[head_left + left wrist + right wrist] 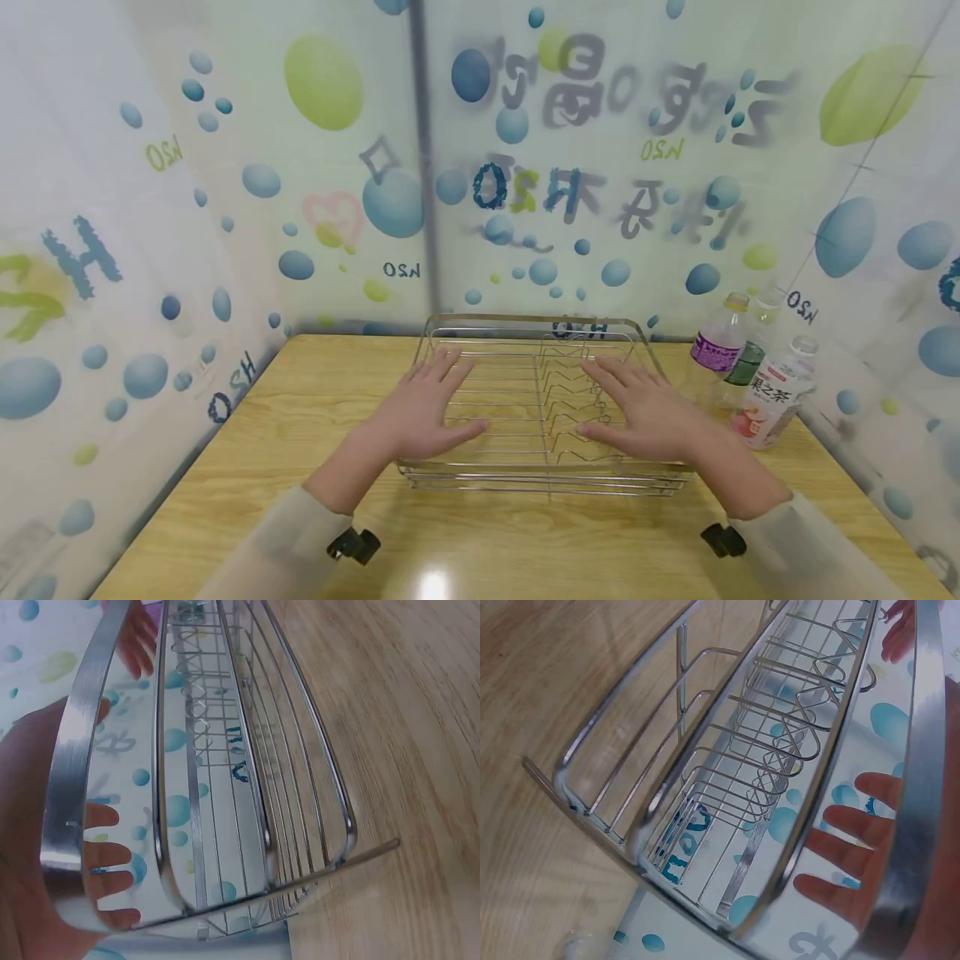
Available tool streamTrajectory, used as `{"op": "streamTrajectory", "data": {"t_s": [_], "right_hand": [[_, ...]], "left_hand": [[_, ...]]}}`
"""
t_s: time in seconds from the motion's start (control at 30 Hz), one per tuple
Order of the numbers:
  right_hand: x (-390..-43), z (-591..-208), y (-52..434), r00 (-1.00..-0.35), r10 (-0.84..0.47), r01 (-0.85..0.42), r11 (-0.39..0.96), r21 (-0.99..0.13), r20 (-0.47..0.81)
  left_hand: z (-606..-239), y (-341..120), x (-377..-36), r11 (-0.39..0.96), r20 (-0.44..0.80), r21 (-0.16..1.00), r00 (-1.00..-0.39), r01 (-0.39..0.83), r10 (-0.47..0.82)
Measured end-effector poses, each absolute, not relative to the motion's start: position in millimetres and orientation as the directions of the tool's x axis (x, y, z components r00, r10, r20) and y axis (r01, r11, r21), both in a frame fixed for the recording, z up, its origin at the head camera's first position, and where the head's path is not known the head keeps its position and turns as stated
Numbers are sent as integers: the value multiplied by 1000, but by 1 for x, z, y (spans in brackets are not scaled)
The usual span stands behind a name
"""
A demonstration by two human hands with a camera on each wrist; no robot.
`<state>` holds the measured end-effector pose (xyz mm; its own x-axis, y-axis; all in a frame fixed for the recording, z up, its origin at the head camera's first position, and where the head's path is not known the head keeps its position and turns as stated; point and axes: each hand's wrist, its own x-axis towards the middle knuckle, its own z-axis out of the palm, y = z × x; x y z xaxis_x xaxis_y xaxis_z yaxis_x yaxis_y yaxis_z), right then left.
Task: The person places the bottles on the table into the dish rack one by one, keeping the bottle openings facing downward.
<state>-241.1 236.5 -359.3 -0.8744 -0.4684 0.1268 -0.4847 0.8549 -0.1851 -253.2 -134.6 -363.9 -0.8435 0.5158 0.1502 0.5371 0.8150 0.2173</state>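
A silver wire dish rack (547,469) sits on the wooden table, with a row of zigzag wire dividers (573,400) running down its right half. Over its left part my left hand (423,414) is spread palm down, thumb pointing inward. My right hand (645,414) is spread the same way above the right side, near the dividers. Neither hand holds anything. Both wrist views look along the rack's flat metal rim (71,787), with straight fingers (840,853) showing beyond it in the right wrist view. Between the rack's wires no dishes are seen.
At the table's back right stand a bottle with a purple label (716,352), a green-labelled bottle (744,364) and a white-and-pink labelled bottle (772,400). Curtains (337,208) printed with blue and green dots enclose the wooden table (315,392) at the back and sides.
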Motion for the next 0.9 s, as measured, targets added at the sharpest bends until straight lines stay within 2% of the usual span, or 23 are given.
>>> {"op": "streamTrajectory", "data": {"t_s": [0.23,0.37,0.63,0.9], "right_hand": [[-238,-357,239,-860,-467,-507,824,-251,204],[-237,-354,244,-861,-455,-504,822,-266,228],[-233,-355,254,-859,-451,-506,819,-270,242],[-229,-357,257,-858,-451,-509,815,-279,247]], "left_hand": [[-370,-159,-259,736,357,323,-797,594,487],[-376,-178,-259,691,390,430,-810,580,437],[-398,-204,-258,624,306,615,-875,482,375],[-415,-210,-256,550,210,743,-914,380,347]]}}
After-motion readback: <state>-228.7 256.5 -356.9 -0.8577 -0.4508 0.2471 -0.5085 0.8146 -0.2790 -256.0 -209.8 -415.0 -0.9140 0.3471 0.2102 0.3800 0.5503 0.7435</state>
